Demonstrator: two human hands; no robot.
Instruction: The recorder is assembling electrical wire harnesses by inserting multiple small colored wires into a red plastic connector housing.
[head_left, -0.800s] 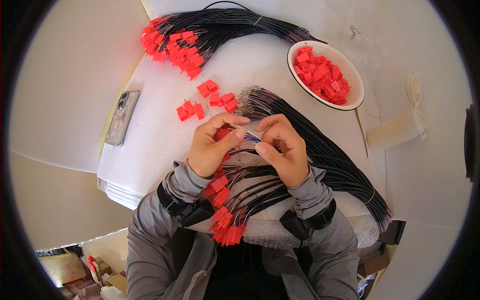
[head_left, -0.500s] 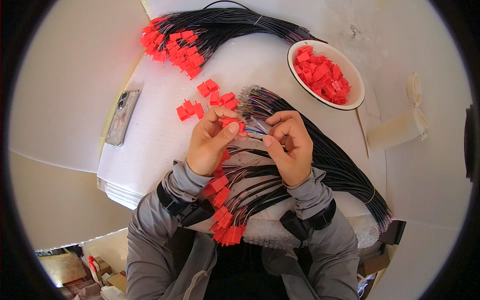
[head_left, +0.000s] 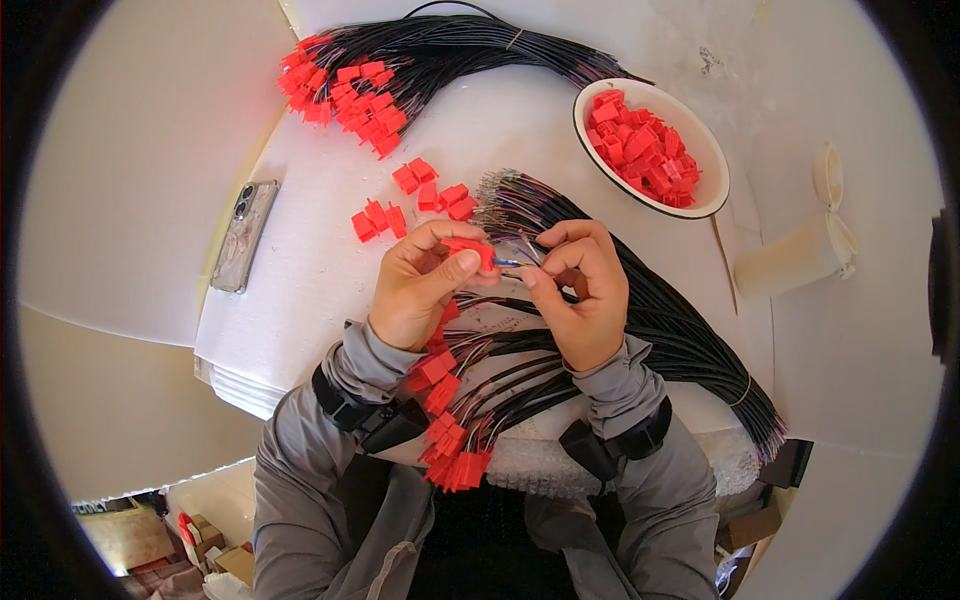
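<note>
Pinched between the thumb and fingers of my left hand (head_left: 425, 275) is a red plastic connector housing (head_left: 470, 252). My right hand (head_left: 580, 295) grips thin coloured wires (head_left: 510, 263) close beside it, and they run to the housing's right end. How deep the wires sit inside is too small to tell. Behind both hands, a bundle of black cables (head_left: 640, 265) with bare metal-tipped ends stretches to the lower right. Under my wrists lie several cables with red connectors (head_left: 440, 385) fitted on their left ends. Loose red connectors (head_left: 428, 195) rest just beyond my left hand.
A white dark-rimmed bowl (head_left: 722, 165) full of red connectors stands at the far right. Another tied cable bundle (head_left: 470, 45) with red ends lies at the back. A phone (head_left: 245, 235) is on the left, a lidded cream container (head_left: 790, 262) on the right, near a thin stick (head_left: 725, 265).
The housing in my left hand has shifted slightly, and the gap between it and my right fingertips has narrowed. Both hands keep their grip.
</note>
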